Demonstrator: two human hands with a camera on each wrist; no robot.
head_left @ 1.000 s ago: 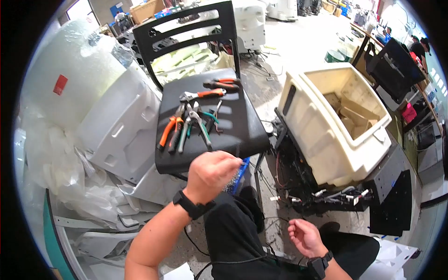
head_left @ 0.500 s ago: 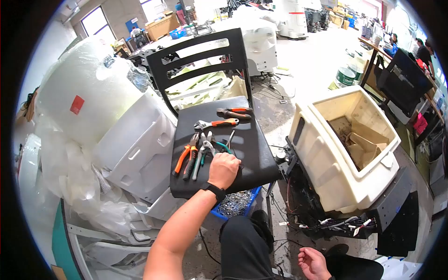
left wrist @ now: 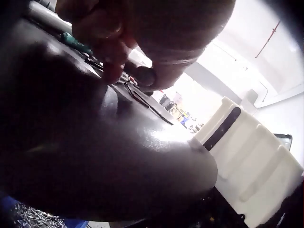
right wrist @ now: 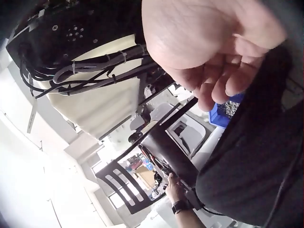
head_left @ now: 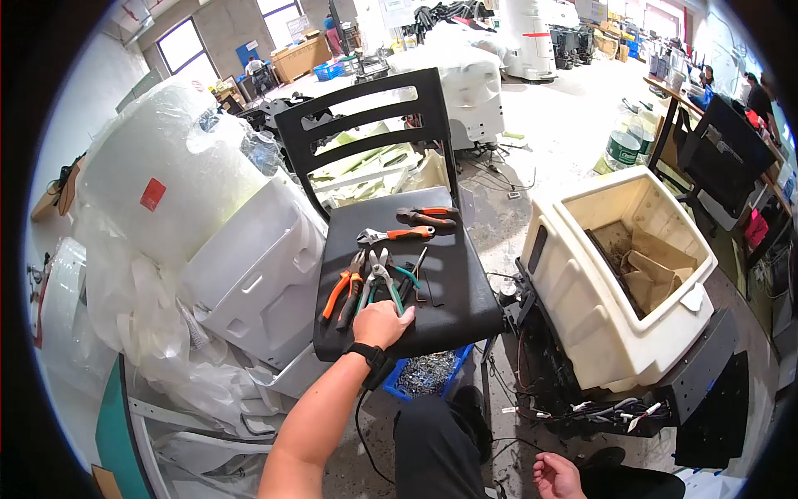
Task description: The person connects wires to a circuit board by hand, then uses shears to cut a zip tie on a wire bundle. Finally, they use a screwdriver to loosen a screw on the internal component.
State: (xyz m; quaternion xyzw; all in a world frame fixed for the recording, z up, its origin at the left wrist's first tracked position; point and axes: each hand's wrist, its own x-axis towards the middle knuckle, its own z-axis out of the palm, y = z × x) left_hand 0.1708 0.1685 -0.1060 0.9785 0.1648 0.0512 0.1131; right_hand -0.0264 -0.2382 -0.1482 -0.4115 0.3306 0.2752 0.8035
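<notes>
My left hand is over the front of the black chair seat, on the handle ends of the green-and-grey pliers. Its fingers bend down at those handles, the thumb set apart to the right; I cannot tell whether they grip. Left of it lie orange-and-black pliers. Farther back are an adjustable wrench with an orange handle and another pair of pliers. A green-handled tool and a dark hex key lie to the right. My right hand hangs loosely curled near my leg, holding nothing.
Beneath the seat sits a blue bin of small metal parts. A cream plastic housing with cardboard inside stands to the right, above a cable bundle. White panels and plastic wrap crowd the left side.
My left hand has moved from in front of the seat onto it, then left to the green-and-grey pliers' handles. The view has tilted up. My right hand stays low near my leg.
</notes>
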